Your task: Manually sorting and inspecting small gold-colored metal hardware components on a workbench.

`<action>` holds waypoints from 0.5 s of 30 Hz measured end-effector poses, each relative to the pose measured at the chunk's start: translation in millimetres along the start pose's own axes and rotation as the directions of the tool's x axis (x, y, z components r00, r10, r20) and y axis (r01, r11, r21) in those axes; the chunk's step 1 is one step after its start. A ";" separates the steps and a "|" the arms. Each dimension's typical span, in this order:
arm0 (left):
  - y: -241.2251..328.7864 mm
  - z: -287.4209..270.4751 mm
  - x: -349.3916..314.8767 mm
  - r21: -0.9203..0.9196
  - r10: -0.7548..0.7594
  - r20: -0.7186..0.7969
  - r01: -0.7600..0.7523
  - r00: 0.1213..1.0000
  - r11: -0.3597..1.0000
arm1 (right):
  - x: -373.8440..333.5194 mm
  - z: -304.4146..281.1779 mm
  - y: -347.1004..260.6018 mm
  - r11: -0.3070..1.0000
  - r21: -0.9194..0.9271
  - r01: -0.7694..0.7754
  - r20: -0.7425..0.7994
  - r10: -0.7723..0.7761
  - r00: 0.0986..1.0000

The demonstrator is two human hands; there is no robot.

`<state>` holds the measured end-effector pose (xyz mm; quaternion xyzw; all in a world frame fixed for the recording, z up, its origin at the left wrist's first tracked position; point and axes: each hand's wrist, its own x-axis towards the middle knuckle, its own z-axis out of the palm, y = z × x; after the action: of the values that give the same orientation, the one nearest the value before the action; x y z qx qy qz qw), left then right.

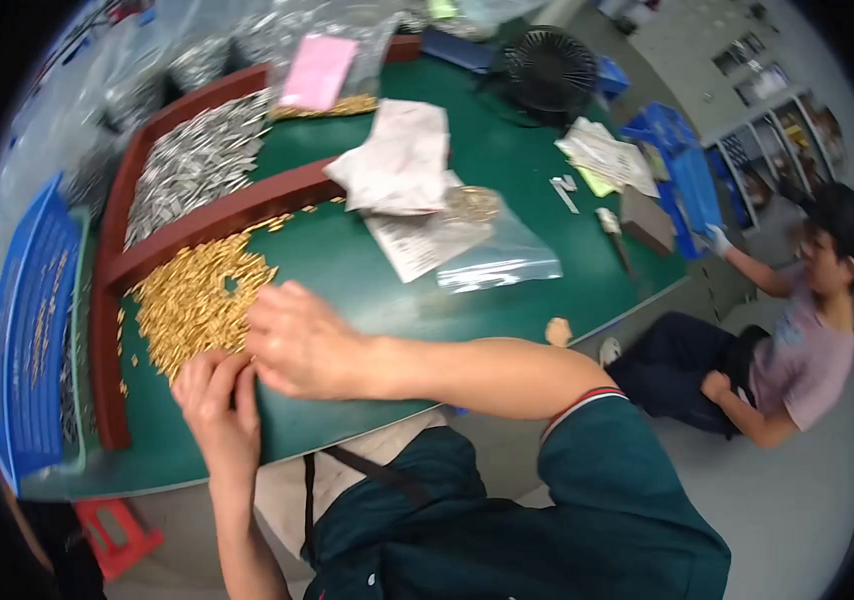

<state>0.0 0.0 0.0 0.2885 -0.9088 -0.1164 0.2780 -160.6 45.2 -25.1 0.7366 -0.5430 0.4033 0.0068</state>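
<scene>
A heap of small brass-coloured metal pieces (192, 300) lies on the green tabletop (327, 255), bordered by a dark red wooden frame (107, 350). My left hand (215, 400) is at the near edge of this heap, fingers bent and pressed together. Right against it, my right hand (302, 345) reaches in from the right with curled fingers, the two sets of fingertips meeting. Whatever they pinch is too small and too covered to make out. Beyond a red wooden divider (217, 218) lies a pile of silver metal pieces (197, 150).
Blue basket (32, 340) stands at the left. White paper (407, 155) and a clear zip bag (502, 250) lie mid-table. Farther off are a bag with a pink card (319, 72), a black fan (549, 70) and a brown block (645, 220). A co-worker (797, 320) sits at the right.
</scene>
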 end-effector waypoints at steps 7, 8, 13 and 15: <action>16.8 6.7 -3.0 0.006 -0.012 -0.007 0.012 1.000 1.000 | -10.4 -3.8 -2.8 0.997 -0.073 0.005 -0.041 -0.008 0.999; 15.0 6.6 -4.7 0.010 -0.009 -0.003 0.009 1.000 1.000 | -11.3 -1.2 -4.8 0.996 -0.084 -0.012 -0.057 0.007 0.998; 10.6 5.4 -5.7 0.025 -0.012 0.031 0.011 0.999 1.000 | -9.4 0.7 -6.0 0.993 -0.122 -0.002 -0.055 -0.005 0.998; 9.0 5.0 -6.2 -0.002 -0.042 0.031 0.042 0.999 0.999 | -8.5 0.9 -7.7 0.992 -0.122 -0.009 -0.046 0.004 0.999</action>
<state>-2.8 11.1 -3.4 0.3052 -0.9066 -0.1275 0.2619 -154.5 54.7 -27.5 0.7235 -0.5688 0.3860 0.0630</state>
